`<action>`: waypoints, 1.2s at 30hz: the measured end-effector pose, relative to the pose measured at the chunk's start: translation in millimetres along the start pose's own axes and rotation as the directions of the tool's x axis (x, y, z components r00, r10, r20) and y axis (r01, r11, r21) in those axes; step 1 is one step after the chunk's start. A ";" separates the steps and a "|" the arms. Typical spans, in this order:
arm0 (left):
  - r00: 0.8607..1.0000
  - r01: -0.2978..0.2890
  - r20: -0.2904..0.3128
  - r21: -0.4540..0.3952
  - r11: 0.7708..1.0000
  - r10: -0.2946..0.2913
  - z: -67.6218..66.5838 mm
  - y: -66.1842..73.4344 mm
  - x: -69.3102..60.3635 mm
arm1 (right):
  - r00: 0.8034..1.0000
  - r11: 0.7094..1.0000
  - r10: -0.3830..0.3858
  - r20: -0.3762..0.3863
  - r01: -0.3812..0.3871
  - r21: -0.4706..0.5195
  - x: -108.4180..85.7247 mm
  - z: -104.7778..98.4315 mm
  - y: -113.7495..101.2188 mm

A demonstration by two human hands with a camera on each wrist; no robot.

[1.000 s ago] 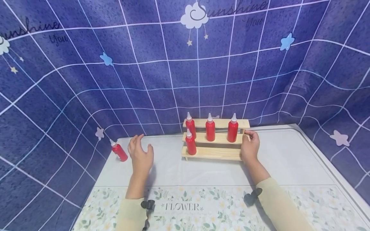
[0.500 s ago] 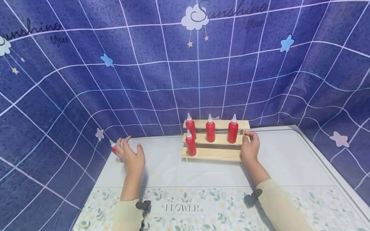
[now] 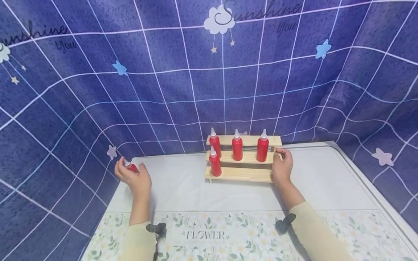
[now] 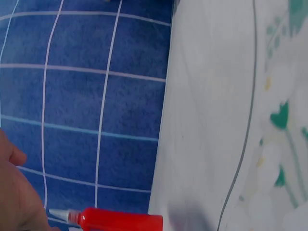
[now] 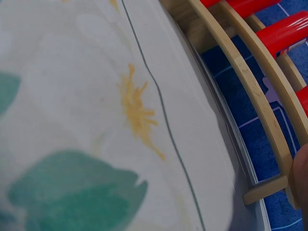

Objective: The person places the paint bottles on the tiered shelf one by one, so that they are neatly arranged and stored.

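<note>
At the left end of the table, my left hand reaches around a red squeeze bottle with a pointed pale nozzle. Its fingers lie left of the bottle and the thumb stands apart on the right. The left wrist view shows the same red bottle beside part of the hand. My right hand grips the right end of a three-step wooden rack. Three red bottles stand upright on its middle step, including a middle one; another bottle stands at the bottom step's left.
A white table mat with a floral front band covers the table. Behind and at both sides hangs a blue gridded curtain, close to the rack's back and the left bottle.
My left hand has moved left, from beside the lone bottle to around it, partly covering it. The right hand, rack and its bottles have stayed in place.
</note>
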State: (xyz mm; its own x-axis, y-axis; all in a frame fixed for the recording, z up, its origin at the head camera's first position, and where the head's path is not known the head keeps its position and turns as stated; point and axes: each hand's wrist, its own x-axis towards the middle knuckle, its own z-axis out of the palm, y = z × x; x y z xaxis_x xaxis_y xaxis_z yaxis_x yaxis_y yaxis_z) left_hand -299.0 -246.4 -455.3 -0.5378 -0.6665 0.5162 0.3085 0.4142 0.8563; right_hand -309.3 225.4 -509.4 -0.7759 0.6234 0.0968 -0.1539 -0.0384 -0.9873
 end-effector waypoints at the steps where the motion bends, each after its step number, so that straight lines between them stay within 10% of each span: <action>1: 1.000 0.012 -0.011 -0.010 1.000 -0.012 -1.2 -1.8 2.1 | 1.000 1.000 -0.001 -0.001 0.001 0.001 0.0 -0.2 0.5; 16: 0.959 0.271 0.100 -0.037 0.962 -0.266 -10.0 -20.1 22.1 | 1.000 1.000 0.006 -0.004 -0.006 -0.002 2.0 -0.2 2.0; 25: 0.942 0.292 0.158 0.039 0.956 -0.295 -13.9 -28.5 28.9 | 1.000 1.000 0.004 -0.011 -0.004 0.002 1.5 0.6 3.6; 36: 0.850 0.397 0.285 0.206 0.894 -0.443 -20.0 -53.2 41.0 | 1.000 1.000 0.007 -0.011 -0.007 -0.005 0.4 0.5 2.9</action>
State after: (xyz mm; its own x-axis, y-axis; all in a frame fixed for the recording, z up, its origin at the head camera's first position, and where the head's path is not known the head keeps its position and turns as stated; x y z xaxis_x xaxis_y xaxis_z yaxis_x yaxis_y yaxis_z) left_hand -321.8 -308.1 -479.3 -0.8173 -0.5737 0.0548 -0.0992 0.2336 0.9673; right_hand -310.4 225.2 -512.1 -0.7700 0.6318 0.0888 -0.1458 -0.0387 -0.9886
